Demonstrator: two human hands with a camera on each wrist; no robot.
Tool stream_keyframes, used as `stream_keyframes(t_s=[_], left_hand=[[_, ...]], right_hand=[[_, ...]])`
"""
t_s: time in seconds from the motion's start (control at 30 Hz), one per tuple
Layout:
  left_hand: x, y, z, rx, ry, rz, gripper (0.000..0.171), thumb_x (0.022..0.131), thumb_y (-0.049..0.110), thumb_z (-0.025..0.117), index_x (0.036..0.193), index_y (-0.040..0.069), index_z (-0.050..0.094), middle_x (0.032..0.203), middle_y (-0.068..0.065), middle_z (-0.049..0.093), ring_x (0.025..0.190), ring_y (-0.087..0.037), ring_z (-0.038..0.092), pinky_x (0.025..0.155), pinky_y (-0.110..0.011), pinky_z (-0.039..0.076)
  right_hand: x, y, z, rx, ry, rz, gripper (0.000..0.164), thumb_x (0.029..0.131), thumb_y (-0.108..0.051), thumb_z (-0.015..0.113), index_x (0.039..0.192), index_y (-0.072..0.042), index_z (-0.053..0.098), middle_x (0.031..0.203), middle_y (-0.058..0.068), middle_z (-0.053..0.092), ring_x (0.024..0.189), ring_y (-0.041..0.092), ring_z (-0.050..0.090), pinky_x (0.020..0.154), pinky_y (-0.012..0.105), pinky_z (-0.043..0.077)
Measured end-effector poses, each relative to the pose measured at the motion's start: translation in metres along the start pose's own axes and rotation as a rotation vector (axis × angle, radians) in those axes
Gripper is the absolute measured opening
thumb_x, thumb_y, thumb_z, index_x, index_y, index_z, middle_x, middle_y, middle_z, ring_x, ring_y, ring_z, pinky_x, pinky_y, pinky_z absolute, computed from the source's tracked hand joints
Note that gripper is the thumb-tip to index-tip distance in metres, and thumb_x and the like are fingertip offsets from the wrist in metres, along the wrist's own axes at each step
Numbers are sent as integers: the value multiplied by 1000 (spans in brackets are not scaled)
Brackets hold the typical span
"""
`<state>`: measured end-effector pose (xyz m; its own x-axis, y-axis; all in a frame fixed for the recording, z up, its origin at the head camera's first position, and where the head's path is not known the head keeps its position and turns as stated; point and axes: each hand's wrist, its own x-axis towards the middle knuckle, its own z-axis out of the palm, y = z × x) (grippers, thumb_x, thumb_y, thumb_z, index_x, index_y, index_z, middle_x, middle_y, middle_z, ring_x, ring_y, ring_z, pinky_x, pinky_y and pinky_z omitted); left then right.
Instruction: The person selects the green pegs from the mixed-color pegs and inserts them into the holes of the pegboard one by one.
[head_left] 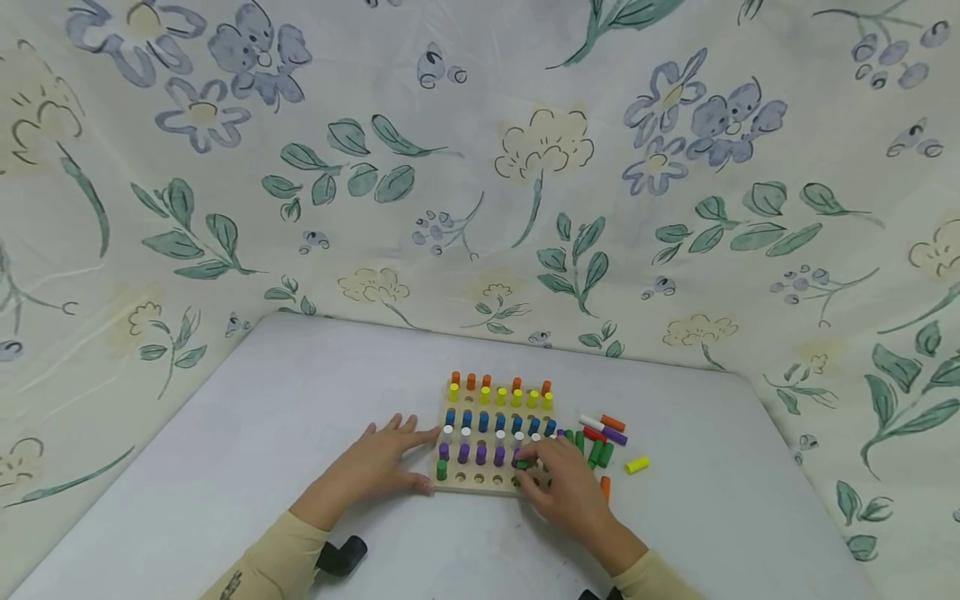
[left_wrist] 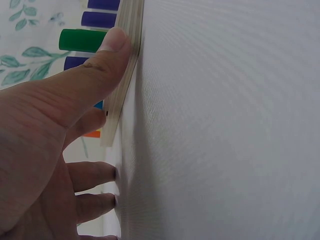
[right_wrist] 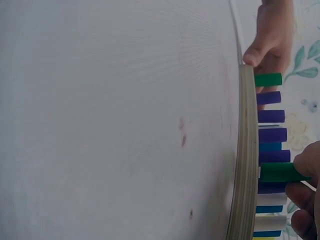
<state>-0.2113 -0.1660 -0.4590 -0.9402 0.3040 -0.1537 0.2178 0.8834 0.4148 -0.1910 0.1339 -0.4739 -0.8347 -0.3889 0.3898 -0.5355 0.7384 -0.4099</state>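
Observation:
A wooden pegboard (head_left: pixel 480 490) holds rows of orange, yellow, blue, white and purple pegs, with one green peg (head_left: pixel 442 470) at the left of its front row. My left hand (head_left: pixel 382 462) rests at the board's left edge, thumb at the near corner and index finger along the side, the other fingers spread on the table. My right hand (head_left: pixel 564 483) pinches another green peg (right_wrist: pixel 282 172) between thumb and fingers. That peg stands upright over the front row, its lower end close to the board. Several front-row holes show bare wood; the right hand hides others.
Loose pegs lie right of the board: green ones (head_left: pixel 606 455), a white one (head_left: pixel 591 422), a purple one (head_left: pixel 615 436), a red one (head_left: pixel 595 434), orange ones (head_left: pixel 612 422) and a yellow peg (head_left: pixel 637 465). A black object (head_left: pixel 342 557) is by the left sleeve. Floral cloth (head_left: pixel 480 208) hangs behind the white table (head_left: pixel 300 400).

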Motion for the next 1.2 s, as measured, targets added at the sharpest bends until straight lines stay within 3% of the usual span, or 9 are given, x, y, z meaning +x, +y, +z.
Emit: stream_keyframes(t_s=[0.4, 1.2], left_hand=[[-1, 1, -1, -1, 2, 0, 85, 74, 55, 85, 148, 23, 56, 157, -24, 40, 149, -47, 25, 119, -69, 15], [-1, -1, 0, 2, 6, 7, 85, 75, 55, 84, 148, 24, 56, 157, -24, 41, 149, -47, 26, 119, -69, 15]], right_hand=[[3, -4, 4, -19, -51, 15, 20, 91, -27, 77, 108, -21, 69, 101, -13, 66, 94, 7, 54, 86, 34, 53], [8, -13, 11, 17, -46, -36, 18, 93, -28, 76, 108, -22, 69, 101, -15, 66, 93, 5, 54, 85, 33, 52]])
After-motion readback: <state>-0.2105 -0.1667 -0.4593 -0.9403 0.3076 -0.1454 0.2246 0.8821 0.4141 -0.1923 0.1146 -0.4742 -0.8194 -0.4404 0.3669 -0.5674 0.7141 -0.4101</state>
